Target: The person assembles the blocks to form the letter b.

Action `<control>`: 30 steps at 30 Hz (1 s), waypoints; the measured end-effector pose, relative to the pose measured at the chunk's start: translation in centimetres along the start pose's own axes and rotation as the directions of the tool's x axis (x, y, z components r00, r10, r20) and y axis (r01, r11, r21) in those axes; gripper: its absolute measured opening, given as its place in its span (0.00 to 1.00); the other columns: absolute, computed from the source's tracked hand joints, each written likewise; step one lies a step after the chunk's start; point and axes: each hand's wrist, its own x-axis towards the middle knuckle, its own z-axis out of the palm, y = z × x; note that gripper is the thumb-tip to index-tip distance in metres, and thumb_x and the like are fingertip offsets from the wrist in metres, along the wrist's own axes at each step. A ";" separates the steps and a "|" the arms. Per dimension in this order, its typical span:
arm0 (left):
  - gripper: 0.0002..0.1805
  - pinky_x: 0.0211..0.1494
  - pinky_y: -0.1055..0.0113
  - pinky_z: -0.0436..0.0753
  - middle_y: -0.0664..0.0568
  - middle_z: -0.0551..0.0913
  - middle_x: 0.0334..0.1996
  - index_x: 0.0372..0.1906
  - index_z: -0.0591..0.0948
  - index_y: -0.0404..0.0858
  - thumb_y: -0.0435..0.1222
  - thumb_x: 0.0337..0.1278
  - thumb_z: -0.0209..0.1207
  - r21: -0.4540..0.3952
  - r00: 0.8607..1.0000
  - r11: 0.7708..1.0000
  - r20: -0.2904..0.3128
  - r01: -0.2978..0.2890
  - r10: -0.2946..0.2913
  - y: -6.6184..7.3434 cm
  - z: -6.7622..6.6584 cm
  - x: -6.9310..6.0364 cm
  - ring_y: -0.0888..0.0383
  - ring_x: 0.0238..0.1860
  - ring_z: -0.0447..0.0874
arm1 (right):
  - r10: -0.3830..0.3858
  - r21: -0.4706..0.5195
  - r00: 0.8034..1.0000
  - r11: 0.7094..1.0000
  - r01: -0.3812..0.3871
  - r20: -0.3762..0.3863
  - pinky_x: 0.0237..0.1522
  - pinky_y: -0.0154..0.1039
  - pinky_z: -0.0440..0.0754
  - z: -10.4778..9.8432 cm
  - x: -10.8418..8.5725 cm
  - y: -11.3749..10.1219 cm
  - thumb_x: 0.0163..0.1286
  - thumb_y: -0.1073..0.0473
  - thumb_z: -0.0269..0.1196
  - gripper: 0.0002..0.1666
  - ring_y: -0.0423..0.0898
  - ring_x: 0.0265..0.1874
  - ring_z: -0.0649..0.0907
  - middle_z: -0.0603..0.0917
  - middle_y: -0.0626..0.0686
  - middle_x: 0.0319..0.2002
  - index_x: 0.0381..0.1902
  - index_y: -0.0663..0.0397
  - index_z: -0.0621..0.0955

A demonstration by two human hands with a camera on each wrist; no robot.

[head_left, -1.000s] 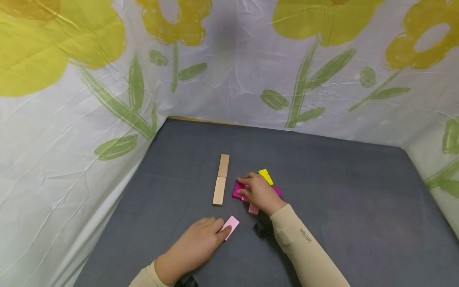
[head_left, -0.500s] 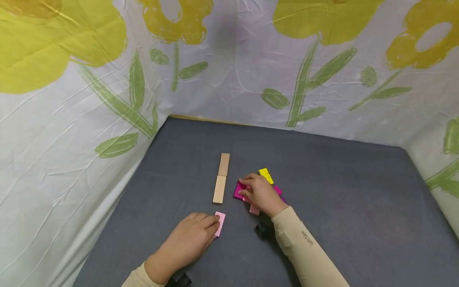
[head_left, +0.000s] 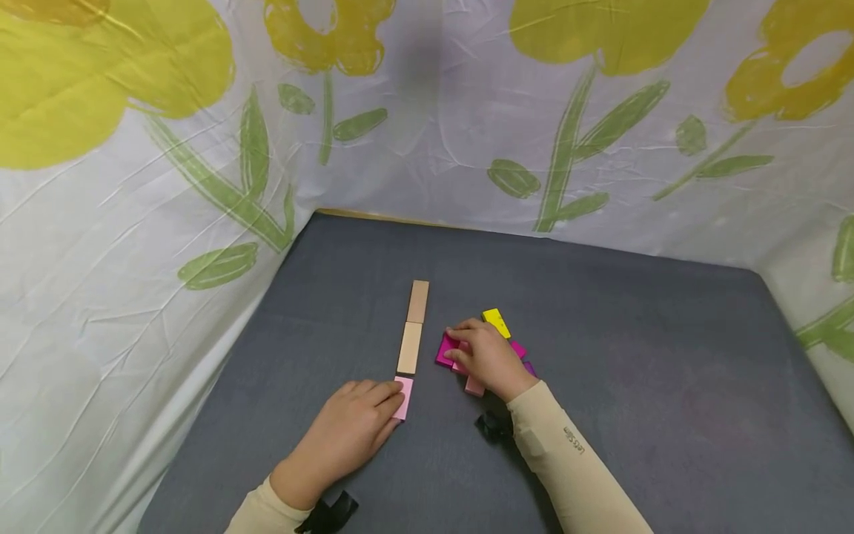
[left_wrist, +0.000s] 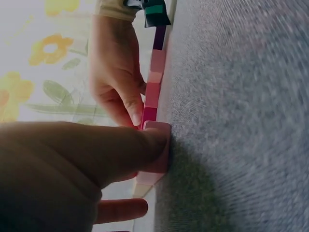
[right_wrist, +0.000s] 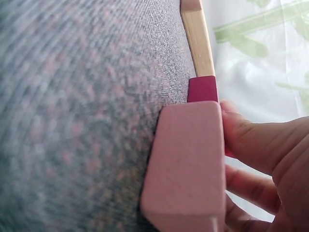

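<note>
My left hand (head_left: 343,426) pinches a light pink wooden block (head_left: 403,410), which lies flat at the near end of a straight row. Farther along are a pale wood block (head_left: 409,348) and a slightly darker wood block (head_left: 418,300), end to end. My right hand (head_left: 490,358) rests over a loose cluster, its thumb and index finger apart at a magenta block (head_left: 443,351). Partly under that hand is a rose-pink block (head_left: 474,386), large in the right wrist view (right_wrist: 186,159). The left thumb covers part of the light pink block in the left wrist view.
Beyond the right hand lie a yellow block (head_left: 497,322), a second magenta block (head_left: 517,348) and a purple block (head_left: 530,368), partly hidden. The dark grey tabletop (head_left: 654,386) meets a flower-printed white curtain (head_left: 427,141) at the back and sides.
The left hand has shifted the light pink block left and away from me, turning it from slanted into line with the wood blocks. The right hand stays almost still.
</note>
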 end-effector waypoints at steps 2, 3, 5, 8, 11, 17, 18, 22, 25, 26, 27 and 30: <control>0.18 0.44 0.59 0.83 0.52 0.88 0.52 0.50 0.90 0.39 0.42 0.57 0.76 -0.007 1.000 1.000 -0.008 -0.002 0.002 -0.1 0.1 0.1 0.54 0.45 0.86 | -0.002 0.004 1.000 1.000 0.002 -0.003 0.67 0.51 0.80 0.0 0.0 0.1 0.68 0.54 0.75 0.27 0.56 0.59 0.84 0.86 0.57 0.58 0.62 0.59 0.86; 0.18 0.43 0.59 0.83 0.52 0.88 0.52 0.50 0.90 0.39 0.42 0.57 0.76 -0.010 1.000 1.000 -0.012 -0.001 0.001 -0.1 0.2 0.1 0.54 0.45 0.86 | -0.004 0.005 1.000 1.000 0.004 -0.003 0.67 0.51 0.80 0.0 0.0 0.1 0.68 0.54 0.75 0.27 0.56 0.59 0.84 0.86 0.57 0.58 0.62 0.59 0.86; 0.18 0.43 0.58 0.83 0.52 0.88 0.52 0.50 0.90 0.39 0.42 0.57 0.76 -0.015 1.000 1.000 -0.019 0.001 -0.001 -0.1 0.3 0.2 0.54 0.45 0.86 | -0.010 0.005 1.000 1.000 0.010 -0.004 0.67 0.51 0.80 -0.1 0.0 0.2 0.68 0.54 0.75 0.27 0.57 0.58 0.84 0.86 0.57 0.57 0.62 0.59 0.86; 0.18 0.43 0.58 0.83 0.51 0.88 0.53 0.50 0.90 0.39 0.42 0.57 0.76 -0.026 1.000 1.000 -0.027 0.009 -0.010 -0.2 0.4 0.3 0.54 0.45 0.86 | -0.017 0.000 1.000 1.000 0.017 -0.008 0.66 0.51 0.81 -0.1 0.0 0.1 0.68 0.54 0.75 0.27 0.56 0.58 0.84 0.86 0.57 0.57 0.62 0.59 0.86; 0.18 0.43 0.58 0.82 0.51 0.89 0.52 0.50 0.90 0.39 0.42 0.56 0.76 -0.037 0.999 0.999 -0.033 0.020 -0.021 -0.3 0.5 0.3 0.54 0.45 0.86 | -0.018 -0.008 1.000 1.000 0.018 -0.011 0.65 0.50 0.82 -0.1 0.0 0.0 0.68 0.53 0.75 0.28 0.55 0.57 0.83 0.86 0.57 0.57 0.62 0.59 0.86; 0.18 0.44 0.57 0.82 0.51 0.88 0.52 0.50 0.90 0.39 0.42 0.55 0.77 -0.058 0.999 0.998 -0.041 0.028 -0.030 -0.5 0.5 0.3 0.53 0.45 0.86 | -0.027 -0.011 1.000 1.000 0.026 -0.014 0.59 0.46 0.84 0.0 -0.1 -0.1 0.68 0.53 0.75 0.28 0.52 0.52 0.82 0.84 0.57 0.54 0.63 0.59 0.85; 0.18 0.44 0.57 0.82 0.50 0.88 0.52 0.50 0.90 0.39 0.41 0.55 0.77 -0.059 0.999 0.998 -0.042 0.027 -0.029 -0.5 0.5 0.3 0.53 0.45 0.86 | -0.029 -0.010 0.999 1.000 0.029 -0.016 0.58 0.46 0.85 0.0 -0.1 -0.1 0.68 0.53 0.75 0.28 0.52 0.52 0.82 0.84 0.56 0.54 0.63 0.59 0.85; 0.18 0.44 0.58 0.83 0.51 0.88 0.52 0.49 0.90 0.39 0.41 0.55 0.77 -0.062 0.999 0.998 -0.042 0.028 -0.030 -0.5 0.6 0.4 0.53 0.45 0.86 | -0.038 -0.010 0.999 0.999 0.038 -0.024 0.59 0.47 0.84 -0.1 -0.3 0.0 0.68 0.53 0.75 0.28 0.52 0.52 0.82 0.85 0.56 0.54 0.63 0.59 0.85; 0.18 0.45 0.57 0.83 0.51 0.87 0.53 0.50 0.90 0.40 0.42 0.56 0.76 -0.069 0.999 0.997 -0.029 0.030 -0.032 -0.5 0.7 0.5 0.53 0.45 0.86 | -0.027 0.002 0.999 1.000 0.027 -0.021 0.60 0.48 0.84 -0.1 -0.5 0.0 0.68 0.53 0.75 0.28 0.53 0.52 0.83 0.85 0.56 0.53 0.63 0.58 0.86; 0.18 0.45 0.57 0.83 0.51 0.87 0.53 0.51 0.90 0.40 0.42 0.57 0.76 -0.075 0.999 0.997 -0.021 0.032 -0.034 -0.5 0.7 0.5 0.53 0.46 0.86 | -0.018 0.009 1.000 1.000 0.019 -0.017 0.60 0.48 0.84 -0.1 -0.6 0.1 0.68 0.53 0.75 0.28 0.53 0.52 0.83 0.85 0.56 0.53 0.63 0.58 0.86; 0.18 0.46 0.57 0.83 0.51 0.87 0.54 0.51 0.89 0.41 0.42 0.57 0.76 -0.080 0.999 0.996 -0.010 0.037 -0.038 -0.4 0.7 0.5 0.53 0.46 0.86 | -0.010 0.013 1.000 1.000 0.010 -0.014 0.59 0.48 0.84 -0.1 -0.7 0.1 0.67 0.53 0.76 0.28 0.53 0.51 0.83 0.85 0.55 0.52 0.62 0.58 0.86; 0.20 0.48 0.56 0.85 0.49 0.85 0.57 0.53 0.89 0.44 0.45 0.58 0.76 -0.106 0.998 0.993 0.014 0.057 -0.056 -0.4 0.6 0.5 0.53 0.47 0.86 | 0.010 0.029 1.000 1.000 -0.010 -0.005 0.59 0.48 0.84 0.1 -1.1 0.1 0.67 0.52 0.76 0.28 0.52 0.51 0.83 0.85 0.54 0.51 0.62 0.56 0.86</control>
